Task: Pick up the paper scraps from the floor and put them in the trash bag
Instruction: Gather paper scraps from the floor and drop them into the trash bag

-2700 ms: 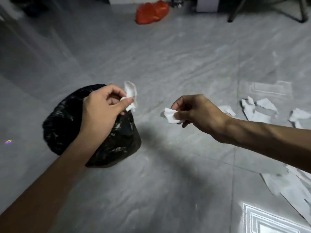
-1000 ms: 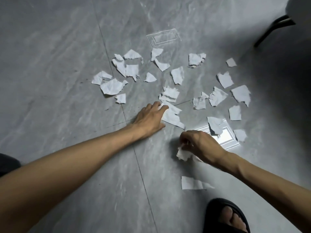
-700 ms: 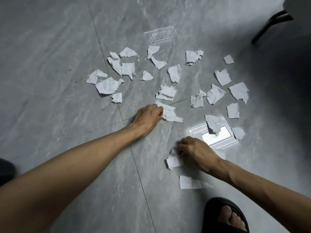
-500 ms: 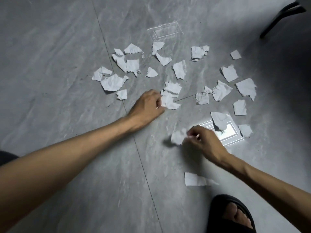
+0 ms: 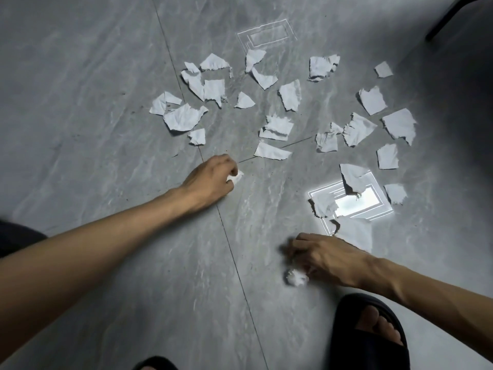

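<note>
Several torn white paper scraps (image 5: pixel 277 127) lie spread over the grey tiled floor (image 5: pixel 106 76) ahead of me. My left hand (image 5: pixel 210 180) rests low on the floor, fingers closed on a crumpled white scrap (image 5: pixel 236 177) that pokes out at the fingertips. My right hand (image 5: pixel 325 256) is low near my foot, blurred, with a crumpled white scrap (image 5: pixel 295 277) at its fingertips. A long scrap (image 5: pixel 270 152) lies just beyond my left hand. The trash bag is out of view.
My right foot in a black sandal (image 5: pixel 368 332) stands at the bottom right, and the tip of another sandal (image 5: pixel 154 364) shows at the bottom edge. A bright light reflection (image 5: pixel 354 202) sits on the floor at right. A dark chair leg (image 5: pixel 450 17) crosses the top right corner.
Since the bag was in view, I have turned to the scrap pile. My left hand closed on a scrap and pulled back. My right hand moved toward my foot with a crumpled scrap.
</note>
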